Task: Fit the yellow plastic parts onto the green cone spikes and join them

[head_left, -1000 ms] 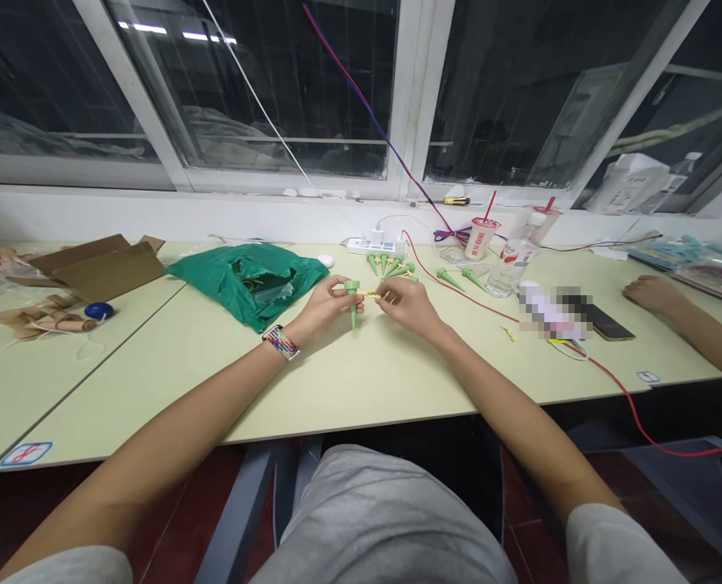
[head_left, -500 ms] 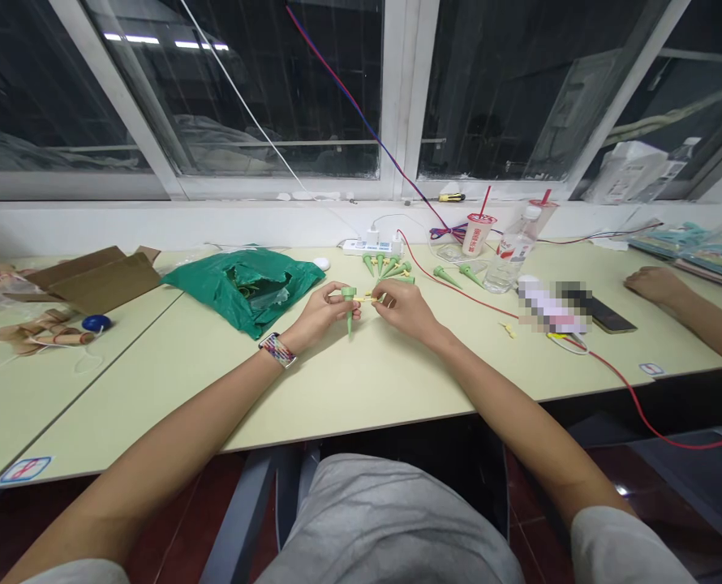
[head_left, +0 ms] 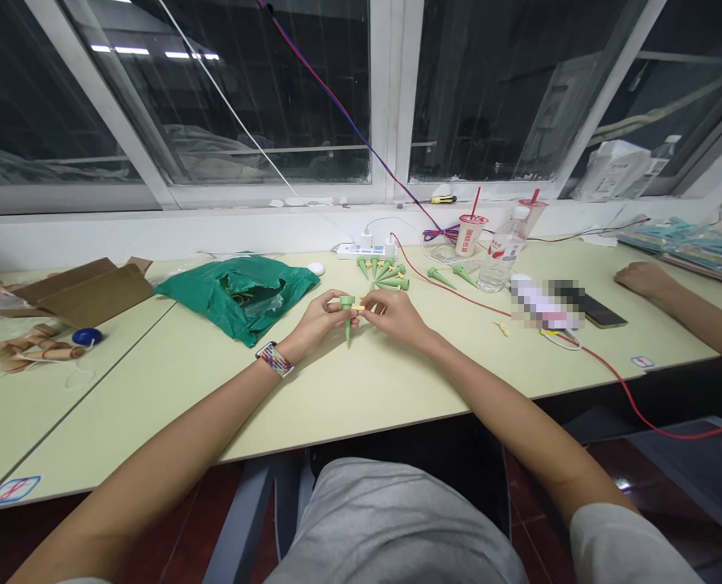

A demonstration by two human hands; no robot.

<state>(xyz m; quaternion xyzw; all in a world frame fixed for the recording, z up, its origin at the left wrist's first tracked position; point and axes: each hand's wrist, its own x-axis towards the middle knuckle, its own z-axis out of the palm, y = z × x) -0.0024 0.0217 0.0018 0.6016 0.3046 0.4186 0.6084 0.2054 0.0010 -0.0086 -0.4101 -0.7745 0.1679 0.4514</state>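
My left hand (head_left: 315, 326) is closed around a green plastic watering spike (head_left: 347, 302), its point downward and its wide collar on top. Just right of the collar, my right hand (head_left: 398, 316) pinches a small yellow plastic valve piece (head_left: 358, 307). The valve's inner end meets the side of the spike; whether it is seated inside cannot be made out. Beyond my hands lies a cluster of green spikes (head_left: 391, 284) with yellow parts. Two more spikes (head_left: 441, 278) rest further right, and a loose yellow piece (head_left: 503, 328) lies on the table.
A torn green plastic bag (head_left: 203, 296) lies left, near a cardboard box (head_left: 93, 296) and a wooden toy with a blue ball (head_left: 87, 336). A power strip (head_left: 366, 252), water bottle (head_left: 502, 259) and drink cup (head_left: 469, 238) stand behind. Another person's hand (head_left: 644, 278) rests right.
My right hand has moved the yellow valve piece left, up against the green spike. The whole view has shifted slightly; the spike stays in my left hand.
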